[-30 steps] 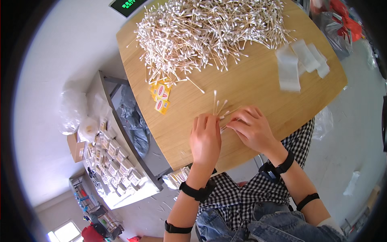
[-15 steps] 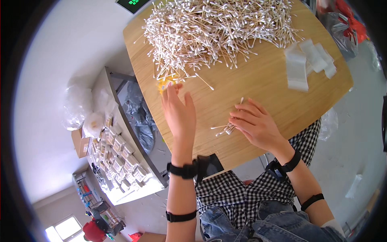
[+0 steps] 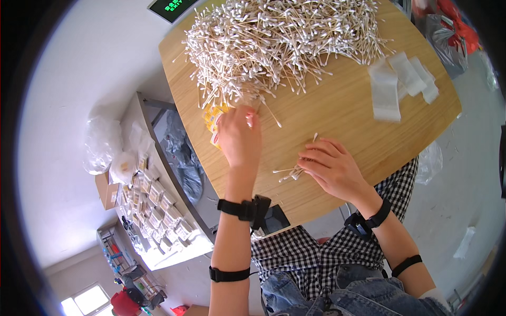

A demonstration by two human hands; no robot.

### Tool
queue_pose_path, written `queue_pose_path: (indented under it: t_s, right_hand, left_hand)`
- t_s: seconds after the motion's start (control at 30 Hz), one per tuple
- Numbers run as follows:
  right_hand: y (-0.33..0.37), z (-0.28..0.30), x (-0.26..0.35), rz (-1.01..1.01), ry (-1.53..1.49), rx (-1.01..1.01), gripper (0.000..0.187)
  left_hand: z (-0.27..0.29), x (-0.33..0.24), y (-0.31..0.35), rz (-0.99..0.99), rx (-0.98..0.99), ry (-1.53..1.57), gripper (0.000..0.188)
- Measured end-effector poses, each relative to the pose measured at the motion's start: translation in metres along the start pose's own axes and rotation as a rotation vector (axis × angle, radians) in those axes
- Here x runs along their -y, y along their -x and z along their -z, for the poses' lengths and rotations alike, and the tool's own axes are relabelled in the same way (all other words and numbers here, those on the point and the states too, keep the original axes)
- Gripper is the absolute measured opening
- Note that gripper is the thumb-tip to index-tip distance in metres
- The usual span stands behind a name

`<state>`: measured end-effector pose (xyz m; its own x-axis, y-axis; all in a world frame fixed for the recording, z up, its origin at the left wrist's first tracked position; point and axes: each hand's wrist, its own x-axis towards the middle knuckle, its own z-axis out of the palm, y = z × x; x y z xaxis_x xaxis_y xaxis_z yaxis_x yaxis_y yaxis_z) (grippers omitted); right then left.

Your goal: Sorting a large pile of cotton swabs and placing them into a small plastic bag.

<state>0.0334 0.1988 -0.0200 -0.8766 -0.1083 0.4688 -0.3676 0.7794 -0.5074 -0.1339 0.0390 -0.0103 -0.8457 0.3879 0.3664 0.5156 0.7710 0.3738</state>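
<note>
right grip closed on cotton swabs; left grip beside yellow cards, open or closed i cannot tell.

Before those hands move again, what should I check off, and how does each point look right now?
1. Right hand on the small swab bunch: ok, its fingers curl over it.
2. Bunch lined up neatly: not ok, the visible tips splay out.
3. Left hand by the near edge of the swab pile: ok.
4. Left hand gripping something: cannot tell, its fingertips are blurred.
5. Yellow cards fully in view: not ok, the left hand partly covers them.
6. Translucent strips apart from both hands: ok.
</note>
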Motion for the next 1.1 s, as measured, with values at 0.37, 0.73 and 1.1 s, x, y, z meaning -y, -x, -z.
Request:
queue_pose_path:
  t_s: [0.37, 0.73, 1.1]
  right_hand:
    - [0.002, 0.003, 0.002, -0.043, -0.033, 0.025, 0.031]
    - [-0.007, 0.014, -0.003, -0.202, -0.173, 0.045, 0.052]
    - [-0.039, 0.019, -0.043, -0.057, 0.046, 0.065, 0.016]
  left_hand:
    - [0.031, -0.057, 0.073, -0.05, 0.208, 0.244, 0.017]
    - [0.032, -0.063, 0.079, -0.07, 0.308, 0.419, 0.041]
    - [0.015, -0.058, 0.097, -0.207, 0.116, 0.255, 0.027]
